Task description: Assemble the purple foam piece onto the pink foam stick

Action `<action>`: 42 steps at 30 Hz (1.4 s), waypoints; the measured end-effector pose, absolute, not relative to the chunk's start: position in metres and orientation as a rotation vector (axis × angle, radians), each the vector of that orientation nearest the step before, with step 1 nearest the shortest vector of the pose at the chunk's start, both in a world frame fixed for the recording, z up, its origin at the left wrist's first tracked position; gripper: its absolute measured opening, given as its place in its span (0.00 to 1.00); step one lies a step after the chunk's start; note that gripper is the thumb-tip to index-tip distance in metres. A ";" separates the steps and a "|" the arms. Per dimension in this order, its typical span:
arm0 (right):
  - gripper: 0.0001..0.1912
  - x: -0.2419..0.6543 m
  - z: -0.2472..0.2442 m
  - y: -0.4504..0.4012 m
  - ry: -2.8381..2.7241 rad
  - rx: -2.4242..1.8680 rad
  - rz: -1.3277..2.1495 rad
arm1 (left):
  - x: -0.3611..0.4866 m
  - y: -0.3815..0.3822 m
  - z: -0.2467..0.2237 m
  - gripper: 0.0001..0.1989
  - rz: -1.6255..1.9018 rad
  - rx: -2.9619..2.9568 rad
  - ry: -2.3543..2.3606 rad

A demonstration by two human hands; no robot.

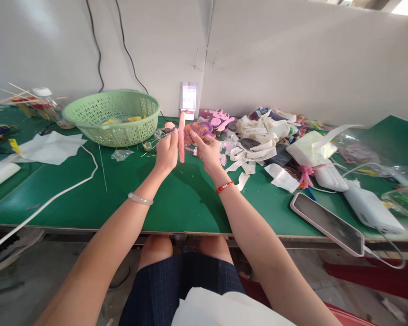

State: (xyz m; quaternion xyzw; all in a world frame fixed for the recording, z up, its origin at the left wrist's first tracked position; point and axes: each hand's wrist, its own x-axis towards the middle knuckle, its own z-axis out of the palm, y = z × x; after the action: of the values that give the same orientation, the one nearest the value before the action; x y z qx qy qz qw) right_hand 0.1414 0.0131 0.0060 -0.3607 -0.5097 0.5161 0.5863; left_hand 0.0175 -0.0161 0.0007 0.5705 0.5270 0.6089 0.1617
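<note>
Over the green table (129, 199), my left hand (166, 150) is closed around a pink strip (181, 142) that stands upright and looks soft. Just to its right, my right hand (209, 153) pinches an orange and purple patterned piece (201, 128), which looks flat; its exact kind is unclear. The piece's left edge is close to the strip or touching it; I cannot tell which. Behind my hands a lit phone (189, 100) leans on the wall. Pink cut-out pieces (221, 120) lie just beyond my right hand.
A green basket (122, 136) with yellow bits stands at the back left. White strips (261, 131) are heaped at the back right. Near the front right edge lie a phone (328, 222) and a white power bank (374, 208). A white cable (59, 192) crosses the left side.
</note>
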 end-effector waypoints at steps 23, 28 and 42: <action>0.29 0.139 0.002 0.012 -1.202 -0.818 1.217 | 0.018 -0.006 -0.006 0.20 1.715 1.445 1.174; 0.28 0.139 0.004 0.011 -1.178 -0.819 1.216 | 0.018 -0.006 -0.010 0.19 1.704 1.524 1.252; 0.26 0.140 0.007 0.009 -1.227 -0.873 1.166 | 0.021 -0.012 -0.008 0.21 1.596 1.636 1.388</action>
State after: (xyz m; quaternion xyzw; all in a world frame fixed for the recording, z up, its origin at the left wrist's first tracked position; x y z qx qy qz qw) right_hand 0.1402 0.0093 0.0067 -0.3735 -0.5248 0.4987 0.5800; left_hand 0.0212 -0.0124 -0.0078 0.5950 0.5050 0.5807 0.2318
